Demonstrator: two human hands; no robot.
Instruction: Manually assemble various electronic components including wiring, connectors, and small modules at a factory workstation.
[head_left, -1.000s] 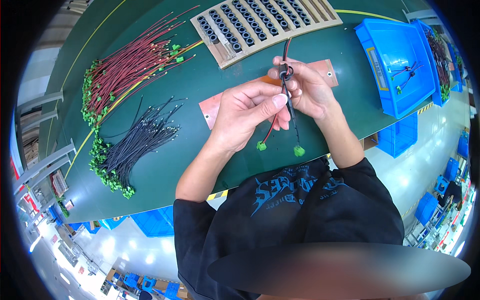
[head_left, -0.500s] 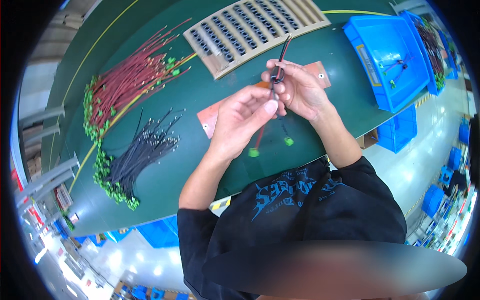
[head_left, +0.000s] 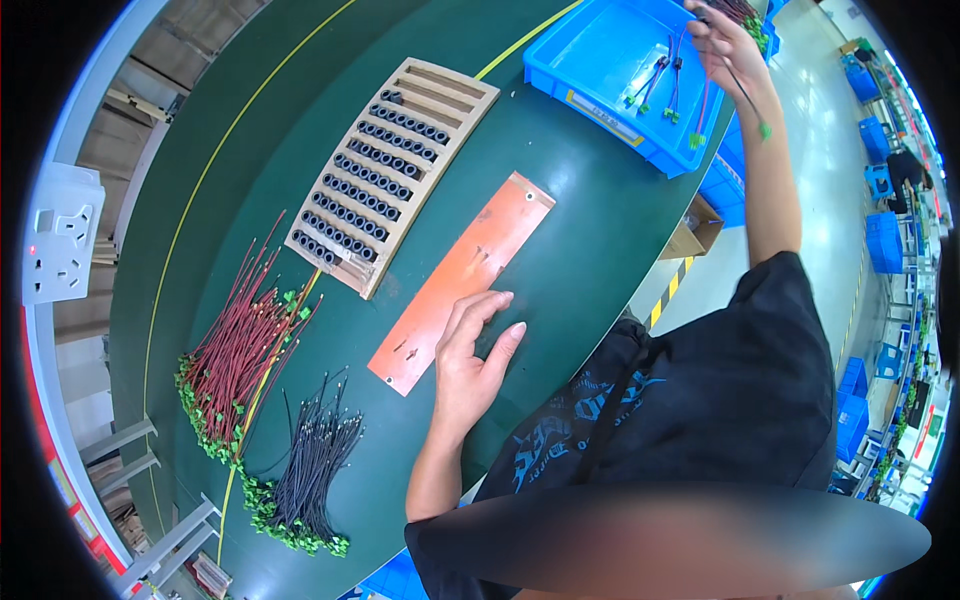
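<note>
Left hand [head_left: 475,350] is loosely open and empty, but the right hand [head_left: 725,45] is gripping wires [head_left: 744,92] whose dangling plugs [head_left: 697,141] could snag the bin [head_left: 600,50] by the tabletop's [head_left: 590,210] right edge.

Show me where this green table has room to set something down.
Bare green tabletop lies between the orange rectangular board and the blue plastic bin. Lower left is crowded with green-tipped red wires and black wires.
</note>
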